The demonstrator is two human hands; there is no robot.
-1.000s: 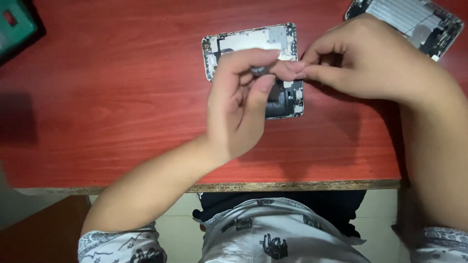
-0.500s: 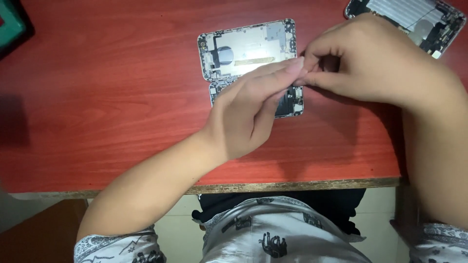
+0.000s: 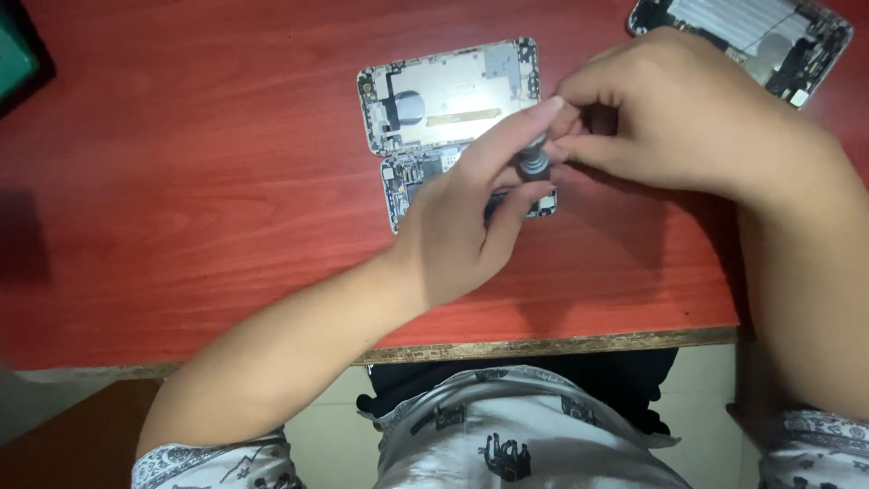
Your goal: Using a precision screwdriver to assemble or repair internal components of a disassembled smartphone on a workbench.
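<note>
An opened phone, its silver metal inner frame and circuit parts exposed, lies on the red wooden table. My left hand hovers over the phone's lower half, fingers wrapped round a small grey screwdriver with a ribbed handle. My right hand meets it from the right, its fingertips pinching the top of the same screwdriver. The tool's tip is hidden behind my left fingers.
A second opened phone shell lies at the far right corner of the table. A dark green-edged object sits at the left edge. The table's front edge runs just above my lap.
My left hand has slid lower and to the right, uncovering the phone's upper half. Both hands now meet on the screwdriver, which shows between the fingers.
</note>
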